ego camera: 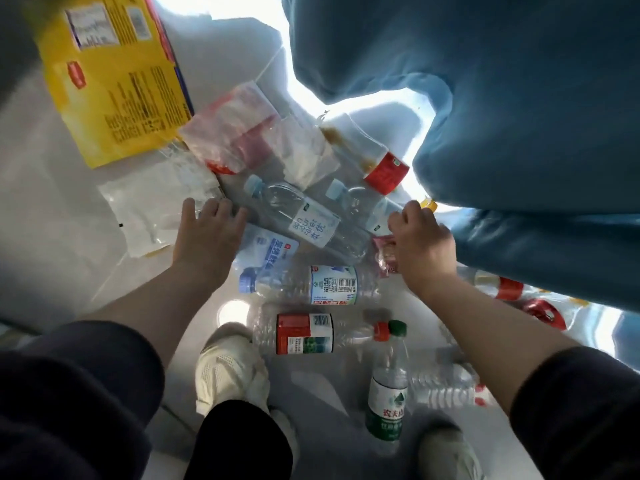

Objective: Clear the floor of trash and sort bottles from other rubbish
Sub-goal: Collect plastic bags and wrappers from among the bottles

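Under the right hand (424, 240), a pink-red wrapper (385, 255) is pinched between its curled fingers and thumb, just above the floor (45, 188). Just left of that grip lies a white-label bottle (304, 218), with a second capped bottle (360, 202) touching the knuckles. Beyond the grip lies a brown-stained bottle (375, 157), and a blue sack (519, 116) hangs close to its right. Nearer the person than the grip lie a barcode bottle (311, 284), a red-label bottle (304, 332), a green bottle (386, 386) and a crushed bottle (445, 381).

The left hand (207, 233) is spread, fingers lightly bent and closed round nothing, its tips on the edge of a clear bag (156, 209). A blue pouch (268, 252) lies just right of it, and a yellow pack (114, 74) well beyond.
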`<state>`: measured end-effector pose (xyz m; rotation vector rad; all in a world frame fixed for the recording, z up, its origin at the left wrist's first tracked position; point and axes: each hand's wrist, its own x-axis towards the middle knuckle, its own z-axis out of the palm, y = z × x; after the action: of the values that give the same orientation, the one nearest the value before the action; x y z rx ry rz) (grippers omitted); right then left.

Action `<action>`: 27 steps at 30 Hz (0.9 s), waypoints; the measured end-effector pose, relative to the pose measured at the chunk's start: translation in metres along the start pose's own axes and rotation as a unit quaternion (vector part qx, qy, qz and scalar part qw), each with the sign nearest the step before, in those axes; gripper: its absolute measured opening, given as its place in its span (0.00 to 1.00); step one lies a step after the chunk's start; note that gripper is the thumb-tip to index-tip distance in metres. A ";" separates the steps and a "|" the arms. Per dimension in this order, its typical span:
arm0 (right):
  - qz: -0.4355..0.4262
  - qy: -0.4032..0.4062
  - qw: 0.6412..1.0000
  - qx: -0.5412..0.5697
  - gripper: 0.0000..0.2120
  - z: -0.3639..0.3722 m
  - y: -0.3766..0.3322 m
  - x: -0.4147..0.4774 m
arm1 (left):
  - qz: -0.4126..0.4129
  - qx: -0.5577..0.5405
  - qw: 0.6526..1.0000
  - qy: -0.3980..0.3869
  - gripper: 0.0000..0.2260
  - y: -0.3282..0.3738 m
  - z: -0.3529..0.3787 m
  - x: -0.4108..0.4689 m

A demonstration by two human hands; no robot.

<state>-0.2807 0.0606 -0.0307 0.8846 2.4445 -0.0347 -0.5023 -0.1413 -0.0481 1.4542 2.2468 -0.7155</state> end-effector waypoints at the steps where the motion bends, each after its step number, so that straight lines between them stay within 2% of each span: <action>1: -0.007 -0.008 1.000 -0.009 0.14 0.002 0.000 0.002 | 0.000 0.002 1.000 0.003 0.25 0.000 0.002 0.001; 6: -0.023 -0.049 0.997 -0.061 0.13 0.001 0.003 -0.001 | -0.007 -0.023 1.000 -0.014 0.09 -0.006 0.000 -0.002; 10: -0.046 -0.061 0.995 -0.070 0.16 -0.017 0.000 -0.008 | -0.025 -0.072 0.997 -0.029 0.08 -0.025 -0.005 -0.017; 12: -0.003 -0.086 0.995 -0.042 0.17 -0.021 -0.003 -0.015 | -0.031 -0.100 0.994 -0.025 0.06 -0.033 -0.007 -0.024; 13: 0.059 -0.104 0.993 -0.001 0.17 -0.020 -0.005 -0.018 | -0.032 -0.113 0.993 -0.022 0.05 -0.037 -0.007 -0.028; 14: 0.142 -0.125 0.980 0.065 0.15 -0.019 -0.009 -0.022 | -0.032 -0.125 0.992 -0.016 0.04 -0.039 -0.006 -0.030; 16: 0.311 -0.164 0.912 0.210 0.13 -0.009 -0.019 -0.027 | -0.036 -0.151 0.988 -0.002 0.02 -0.042 -0.002 -0.032; 18: 0.416 -0.140 0.835 0.333 0.21 0.005 -0.031 -0.022 | -0.038 -0.168 0.985 0.016 0.01 -0.044 0.007 -0.030; 20: 0.473 -0.099 0.782 0.394 0.31 0.014 -0.037 -0.008 | -0.046 -0.185 0.981 0.038 0.04 -0.048 0.012 -0.026; 21: 0.489 -0.090 0.774 0.392 0.35 0.021 -0.038 -0.002 | -0.048 -0.195 0.978 0.051 0.05 -0.048 0.016 -0.024; 23: 0.506 -0.092 0.780 0.357 0.38 0.037 -0.039 0.007 | -0.049 -0.206 0.975 0.064 0.06 -0.047 0.026 -0.021; 27: 0.497 -0.086 0.781 0.368 0.36 0.051 -0.036 0.006 | -0.052 -0.218 0.972 0.071 0.07 -0.045 0.033 -0.026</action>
<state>-0.2818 0.0260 -0.0828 2.2801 1.4663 -0.6760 -0.5320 -0.1947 -0.0503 1.2103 2.4025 -0.1284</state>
